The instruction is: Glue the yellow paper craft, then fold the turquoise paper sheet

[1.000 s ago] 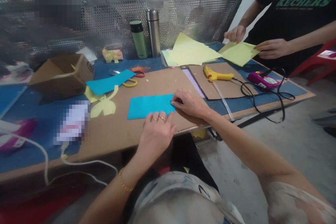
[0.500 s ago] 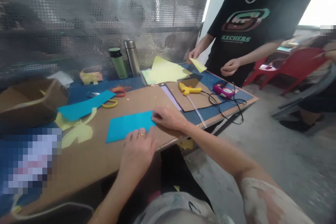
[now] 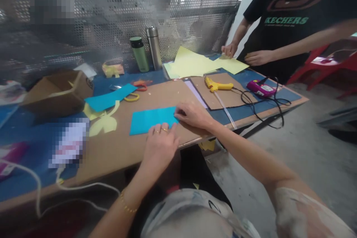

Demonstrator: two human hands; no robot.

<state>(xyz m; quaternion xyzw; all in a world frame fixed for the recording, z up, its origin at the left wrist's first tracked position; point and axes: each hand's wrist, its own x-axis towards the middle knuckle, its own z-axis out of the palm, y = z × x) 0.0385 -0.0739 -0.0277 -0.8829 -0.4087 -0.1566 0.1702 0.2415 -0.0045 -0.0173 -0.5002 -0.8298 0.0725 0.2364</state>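
A folded-looking sheet of blue paper lies on the brown cardboard in front of me. My right hand has its fingers closed at the paper's right end, and the fingertips are partly hidden. Along the near edge, my left hand, with rings on its fingers, holds the paper down with bent fingers, its thumb side close to my right hand. To the left, another blue paper strip rests over pale yellow cut-out paper. Scissors with a yellow handle lie partly under that strip.
A yellow glue gun and a purple device with black cable lie right. Behind stand a green bottle and a steel flask. A cardboard box is left. Across the table, another person's hands touch yellow paper.
My view has shifted, so the table sits further right. Both my hands stay at the blue paper. The other person's hands have lowered the yellow sheet onto the table.
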